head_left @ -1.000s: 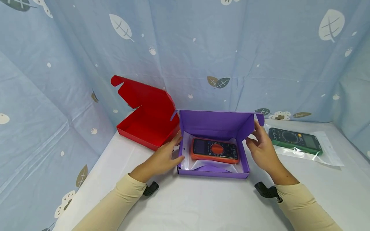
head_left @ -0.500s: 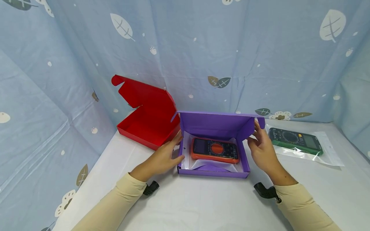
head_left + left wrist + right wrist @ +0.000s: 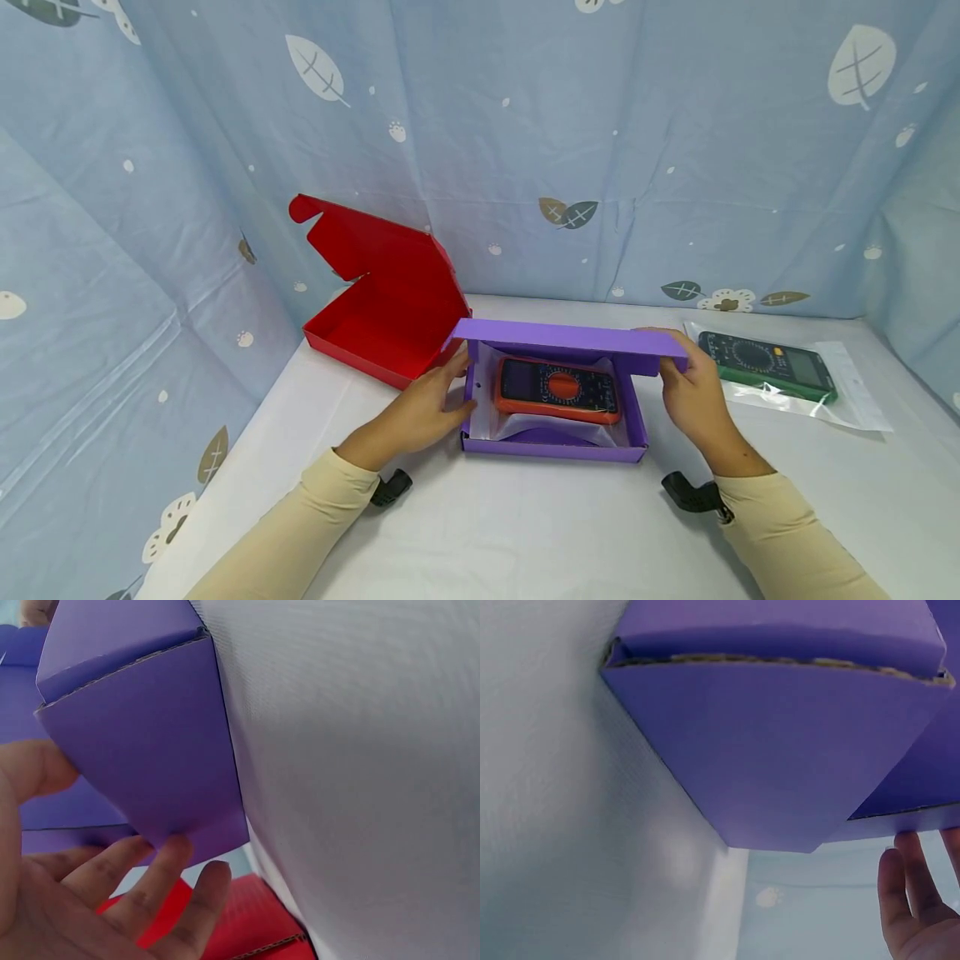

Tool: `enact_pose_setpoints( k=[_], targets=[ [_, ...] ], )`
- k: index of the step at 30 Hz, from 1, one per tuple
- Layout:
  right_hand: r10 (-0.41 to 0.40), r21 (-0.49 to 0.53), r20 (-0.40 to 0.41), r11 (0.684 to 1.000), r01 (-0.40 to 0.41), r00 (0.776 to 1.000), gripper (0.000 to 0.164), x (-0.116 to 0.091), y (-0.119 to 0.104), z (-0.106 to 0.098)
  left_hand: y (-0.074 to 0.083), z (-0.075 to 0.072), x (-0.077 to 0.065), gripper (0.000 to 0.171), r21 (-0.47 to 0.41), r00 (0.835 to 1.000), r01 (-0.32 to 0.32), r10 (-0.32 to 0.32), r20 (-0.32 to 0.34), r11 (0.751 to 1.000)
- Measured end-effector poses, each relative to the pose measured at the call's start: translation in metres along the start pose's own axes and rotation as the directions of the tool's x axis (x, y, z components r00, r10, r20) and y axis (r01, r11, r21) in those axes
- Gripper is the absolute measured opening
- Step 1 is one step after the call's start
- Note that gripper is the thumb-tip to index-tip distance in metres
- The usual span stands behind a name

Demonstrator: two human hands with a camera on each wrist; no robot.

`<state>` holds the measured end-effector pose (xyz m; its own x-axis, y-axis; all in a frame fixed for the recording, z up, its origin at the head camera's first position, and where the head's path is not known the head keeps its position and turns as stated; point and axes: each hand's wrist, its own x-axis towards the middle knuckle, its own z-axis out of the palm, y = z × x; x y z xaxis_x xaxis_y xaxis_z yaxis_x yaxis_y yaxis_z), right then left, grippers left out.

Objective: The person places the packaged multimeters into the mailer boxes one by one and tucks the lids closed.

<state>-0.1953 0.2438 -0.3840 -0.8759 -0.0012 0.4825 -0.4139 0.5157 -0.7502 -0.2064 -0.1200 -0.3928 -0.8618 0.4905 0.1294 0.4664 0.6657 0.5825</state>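
A purple cardboard box (image 3: 555, 452) stands before me with its lid (image 3: 562, 335) tilted partway forward. Inside lies an orange-framed multimeter (image 3: 558, 390) in a clear plastic bag, its dial facing up. My left hand (image 3: 420, 408) rests at the box's left wall; in the left wrist view its fingertips (image 3: 177, 847) touch the outer side and the thumb lies by the rim. At the lid's right end is my right hand (image 3: 697, 400). In the right wrist view its extended fingers (image 3: 915, 877) reach the lid from behind; the lid hides part of them in the head view.
An open red cardboard box (image 3: 375, 325) stands close behind the left hand, its lid raised. To the right lies a green multimeter (image 3: 765, 367) in a clear bag (image 3: 855, 392). A white cloth covers the table (image 3: 525, 533); a blue patterned curtain (image 3: 480, 150) hangs behind.
The purple lid has swung forward and down from nearly upright, showing its outer face. My right hand has moved with it, fingers now over its far side. The left hand has hardly moved.
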Motion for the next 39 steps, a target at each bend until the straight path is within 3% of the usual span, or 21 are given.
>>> enact_pose_setpoints(
  k=[7, 12, 19, 22, 28, 35, 39],
  targets=[
    [-0.035, 0.009, 0.006, 0.999, 0.035, 0.999, 0.029, 0.001, 0.002, -0.001, 0.001, -0.004, -0.002, 0.060, -0.035, 1.000, 0.009, -0.009, 0.003, 0.999],
    [-0.073, 0.046, 0.014, 0.996, 0.072, 0.997, 0.030, 0.001, 0.005, 0.000, 0.001, -0.005, -0.001, 0.039, -0.042, 0.998, -0.022, 0.020, -0.058, 0.999],
    [-0.053, 0.098, 0.034, 0.994, 0.050, 0.998, 0.030, 0.001, 0.006, -0.002, -0.001, -0.011, -0.002, 0.070, -0.037, 0.985, -0.111, 0.105, -0.138, 0.993],
    [-0.031, 0.124, 0.047, 0.992, 0.025, 0.998, 0.033, 0.001, 0.006, -0.003, -0.002, -0.014, -0.001, 0.073, -0.019, 0.981, -0.127, 0.123, -0.150, 0.992],
    [-0.004, 0.148, 0.083, 0.989, -0.008, 0.997, 0.037, 0.002, 0.008, -0.007, -0.002, -0.019, -0.001, 0.076, -0.056, 0.986, -0.106, 0.097, -0.138, 0.993],
    [-0.009, 0.213, 0.133, 0.977, -0.020, 0.991, 0.032, 0.004, 0.012, -0.010, -0.001, -0.023, -0.001, 0.079, -0.070, 0.994, -0.022, 0.014, -0.105, 0.997],
    [0.017, 0.238, 0.161, 0.970, -0.056, 0.987, 0.032, 0.004, 0.014, -0.011, -0.002, -0.023, -0.001, 0.074, -0.060, 0.993, -0.026, 0.019, -0.114, 0.998]
  ],
)
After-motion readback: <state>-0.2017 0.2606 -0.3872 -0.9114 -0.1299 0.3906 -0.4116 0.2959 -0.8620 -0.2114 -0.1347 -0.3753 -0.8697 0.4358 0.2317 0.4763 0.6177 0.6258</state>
